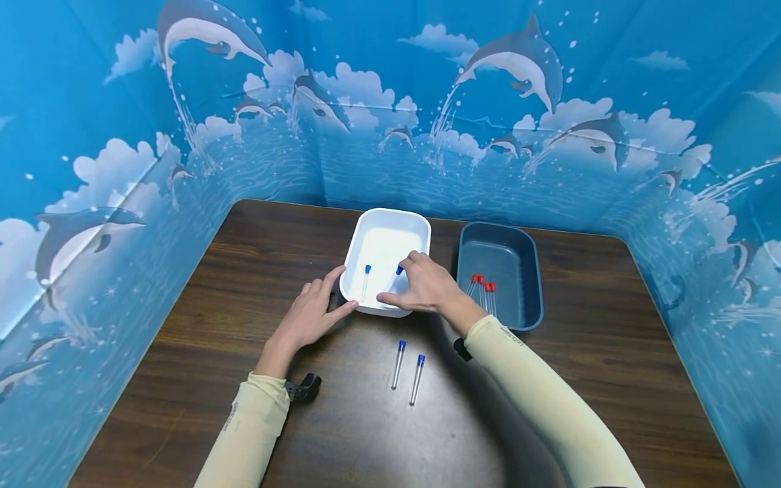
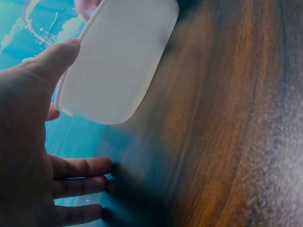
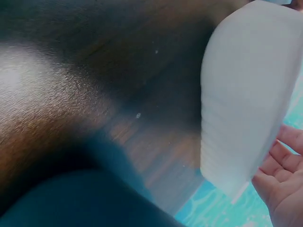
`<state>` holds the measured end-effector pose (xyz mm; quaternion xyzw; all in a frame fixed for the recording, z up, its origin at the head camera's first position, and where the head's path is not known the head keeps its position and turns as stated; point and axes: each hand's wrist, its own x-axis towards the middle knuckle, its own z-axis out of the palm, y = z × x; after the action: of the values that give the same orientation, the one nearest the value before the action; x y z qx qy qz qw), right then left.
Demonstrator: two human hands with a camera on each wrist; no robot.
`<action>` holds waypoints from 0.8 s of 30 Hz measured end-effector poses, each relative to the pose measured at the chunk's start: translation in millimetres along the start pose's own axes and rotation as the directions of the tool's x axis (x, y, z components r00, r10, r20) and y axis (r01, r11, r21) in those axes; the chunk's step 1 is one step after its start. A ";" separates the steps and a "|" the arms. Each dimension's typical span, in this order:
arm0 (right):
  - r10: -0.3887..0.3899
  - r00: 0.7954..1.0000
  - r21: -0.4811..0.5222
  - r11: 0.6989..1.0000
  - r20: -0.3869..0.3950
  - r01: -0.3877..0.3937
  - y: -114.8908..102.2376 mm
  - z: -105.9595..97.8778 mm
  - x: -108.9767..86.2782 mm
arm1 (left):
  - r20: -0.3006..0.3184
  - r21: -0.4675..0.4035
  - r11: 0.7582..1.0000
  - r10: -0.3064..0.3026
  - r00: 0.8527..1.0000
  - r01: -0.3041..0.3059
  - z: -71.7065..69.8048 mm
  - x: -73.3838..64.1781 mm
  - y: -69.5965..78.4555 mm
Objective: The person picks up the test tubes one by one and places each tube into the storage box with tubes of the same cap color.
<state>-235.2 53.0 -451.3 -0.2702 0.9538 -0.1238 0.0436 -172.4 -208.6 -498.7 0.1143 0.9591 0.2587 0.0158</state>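
A white tray stands at the back middle of the table. My left hand touches its near left corner, thumb at the front rim and index finger along the side. In the left wrist view the other fingers extend apart from the tray. My right hand reaches over the tray's right side, thumb and fingers spread around a blue-capped tube that leans inside and is partly hidden. Another blue-capped tube stands to its left in the tray. The right wrist view shows the tray's outer wall.
Two blue-capped tubes, one on the left and one on the right, lie on the table in front of the tray. To the right stands a dark grey tray with several red-capped tubes. A dolphin-print curtain surrounds the table.
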 end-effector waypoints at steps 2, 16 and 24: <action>0.003 1.000 -0.027 1.000 0.020 -0.002 -2.1 3.6 5.0 | 0.007 0.002 1.000 0.004 1.000 -0.004 -0.2 -0.4 -1.2; 0.058 0.986 -0.189 0.982 0.157 -0.028 -18.5 24.6 34.9 | 0.022 0.004 1.000 -0.004 1.000 0.004 -4.3 -5.5 -5.4; 0.081 0.974 -0.254 0.967 0.213 -0.025 -23.6 25.8 36.8 | 0.036 0.001 1.000 -0.018 0.999 0.018 -6.3 -8.4 -4.0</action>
<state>-250.7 8.7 -470.7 -0.2600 0.9579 0.0294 0.1185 -165.6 -217.1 -495.5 0.1103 0.9597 0.2560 0.0356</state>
